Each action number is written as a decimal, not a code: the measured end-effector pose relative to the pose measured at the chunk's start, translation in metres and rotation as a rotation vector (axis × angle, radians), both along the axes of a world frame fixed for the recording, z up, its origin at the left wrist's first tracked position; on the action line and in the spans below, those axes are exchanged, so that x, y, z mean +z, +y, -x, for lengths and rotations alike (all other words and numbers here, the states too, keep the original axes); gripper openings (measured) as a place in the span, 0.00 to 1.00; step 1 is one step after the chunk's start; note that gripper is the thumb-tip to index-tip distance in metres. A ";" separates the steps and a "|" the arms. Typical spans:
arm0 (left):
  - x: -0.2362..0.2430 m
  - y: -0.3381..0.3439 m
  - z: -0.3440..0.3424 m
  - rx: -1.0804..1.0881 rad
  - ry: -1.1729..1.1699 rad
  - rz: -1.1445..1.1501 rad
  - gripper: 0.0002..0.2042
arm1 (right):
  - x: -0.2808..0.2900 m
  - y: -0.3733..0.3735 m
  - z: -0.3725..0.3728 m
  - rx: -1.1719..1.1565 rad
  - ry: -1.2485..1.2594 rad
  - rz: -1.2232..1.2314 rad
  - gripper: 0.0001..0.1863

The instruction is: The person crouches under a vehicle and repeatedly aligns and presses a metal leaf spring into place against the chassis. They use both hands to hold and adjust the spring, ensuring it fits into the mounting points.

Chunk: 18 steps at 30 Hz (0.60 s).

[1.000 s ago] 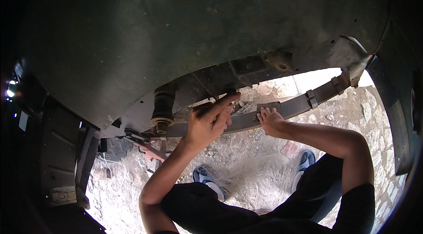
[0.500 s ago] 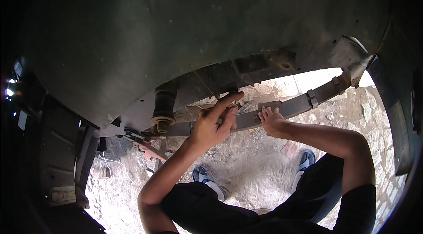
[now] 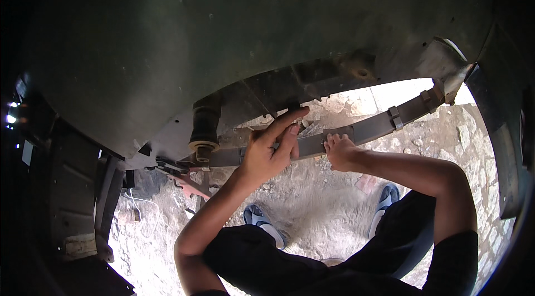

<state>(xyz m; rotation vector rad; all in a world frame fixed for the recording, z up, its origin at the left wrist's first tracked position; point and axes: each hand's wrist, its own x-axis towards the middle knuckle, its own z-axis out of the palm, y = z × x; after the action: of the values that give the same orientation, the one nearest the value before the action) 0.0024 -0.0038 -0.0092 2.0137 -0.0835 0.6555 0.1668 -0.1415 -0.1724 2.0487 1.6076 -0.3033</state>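
A long curved leaf spring (image 3: 370, 130) runs under a dark green vehicle body. My left hand (image 3: 268, 150) is at the middle of the spring, with its index finger stretched up toward the frame and its thumb apart; the remaining fingers are hidden. Beside it, my right hand (image 3: 342, 153) has bent fingertips pressed together at a flat plate (image 3: 346, 131) on the spring. Anything small between those fingertips is too hidden to make out. Metal clips (image 3: 395, 118) wrap the spring on the right.
Above the spring hangs the dark body panel (image 3: 223, 34). A rubber bump stop (image 3: 205, 129) sticks down left of my hands. A reddish metal tool or stand (image 3: 191, 183) and a white cable (image 3: 134, 202) are at the left, over rough stony ground (image 3: 317, 201).
My right hand has shifted slightly left on the plate, its fingers drawn closer together. My left hand keeps nearly the same pose. The whole view has moved a little.
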 end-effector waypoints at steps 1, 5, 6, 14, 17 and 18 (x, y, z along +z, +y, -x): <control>0.001 -0.001 0.000 0.003 0.003 0.006 0.14 | 0.002 -0.001 -0.003 -0.004 0.036 -0.010 0.48; 0.001 -0.001 -0.001 0.013 0.023 0.014 0.14 | -0.009 -0.002 0.010 -0.009 -0.119 0.011 0.47; 0.000 0.000 -0.001 0.012 0.010 0.002 0.14 | -0.009 -0.002 0.005 0.003 -0.100 -0.001 0.45; 0.001 -0.001 -0.001 0.010 0.030 0.038 0.14 | -0.010 0.003 0.007 -0.069 -0.056 0.001 0.37; 0.002 -0.003 -0.001 -0.020 0.085 0.133 0.14 | -0.021 -0.002 -0.009 0.014 -0.182 -0.064 0.37; 0.006 -0.002 -0.003 -0.012 0.112 0.149 0.14 | -0.018 0.001 -0.016 0.019 -0.175 -0.116 0.38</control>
<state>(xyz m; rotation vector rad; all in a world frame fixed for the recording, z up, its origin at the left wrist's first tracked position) 0.0053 -0.0056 -0.0035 1.9002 0.0192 0.5247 0.1829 -0.1402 -0.1902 2.0812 1.5689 -0.0232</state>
